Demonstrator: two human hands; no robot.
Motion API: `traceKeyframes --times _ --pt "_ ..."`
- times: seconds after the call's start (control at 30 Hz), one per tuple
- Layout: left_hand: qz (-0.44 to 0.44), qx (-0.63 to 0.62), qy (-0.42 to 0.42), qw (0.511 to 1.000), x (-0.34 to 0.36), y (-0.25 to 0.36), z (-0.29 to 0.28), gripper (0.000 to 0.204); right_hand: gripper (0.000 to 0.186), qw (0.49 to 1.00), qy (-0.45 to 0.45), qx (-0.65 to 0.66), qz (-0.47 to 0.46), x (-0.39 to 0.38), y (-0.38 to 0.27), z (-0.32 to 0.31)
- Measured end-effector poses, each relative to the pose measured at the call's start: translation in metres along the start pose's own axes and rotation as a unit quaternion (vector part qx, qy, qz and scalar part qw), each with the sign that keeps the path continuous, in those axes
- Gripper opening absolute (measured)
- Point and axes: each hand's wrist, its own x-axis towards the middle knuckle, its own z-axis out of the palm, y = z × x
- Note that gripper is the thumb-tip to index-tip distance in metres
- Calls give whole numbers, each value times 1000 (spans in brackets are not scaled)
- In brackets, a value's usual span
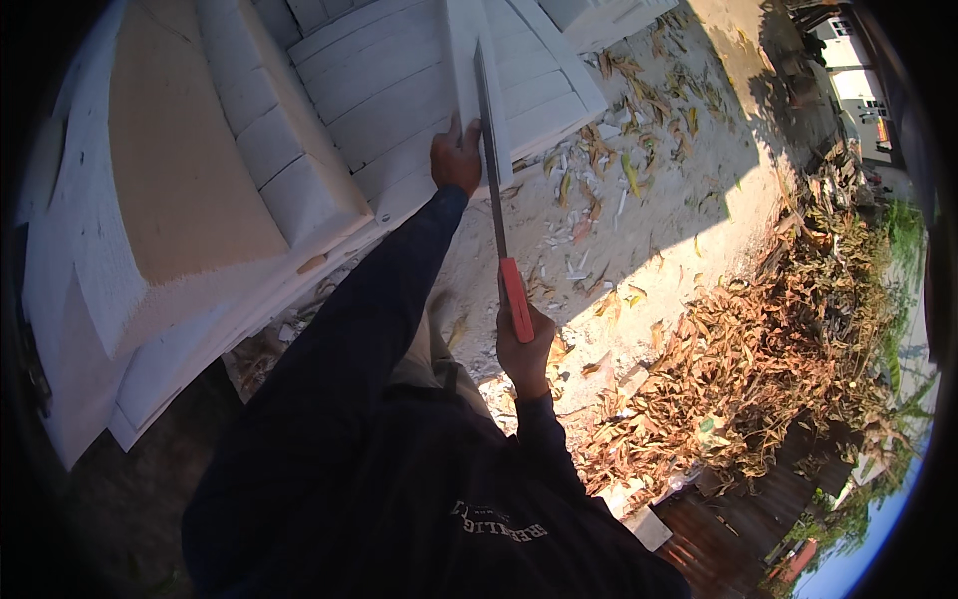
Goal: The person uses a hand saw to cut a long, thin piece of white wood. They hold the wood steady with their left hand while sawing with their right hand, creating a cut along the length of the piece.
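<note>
My right hand (526, 344) is closed round the red handle (515, 298) of a hand saw. The saw's long, narrow grey blade (496, 190) points away from me and lies against a white plank (466, 68). Just left of the blade, my left hand (457, 160) grips the near part of that plank, some of its fingers hidden. White slatted boards (384, 90) lie beneath and beside the plank.
Large white wooden blocks (190, 150) are stacked at the left. Pale chips and dry leaves (639, 110) litter the sandy ground on the right. Further right is a big heap of brown leaves (738, 369), with rusty corrugated sheets (738, 529) below it.
</note>
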Motion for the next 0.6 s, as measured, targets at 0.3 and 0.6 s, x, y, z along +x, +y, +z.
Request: traceKeyframes --times 0.3,0.6 --pt "-4 12 -16 1000 4 -8 1 62 12 1000 -18 21 6 35 -16 10" --pt "-8 -2 -21 1000 3 -3 5 60 22 999 4 22 -25 53 -15 17"
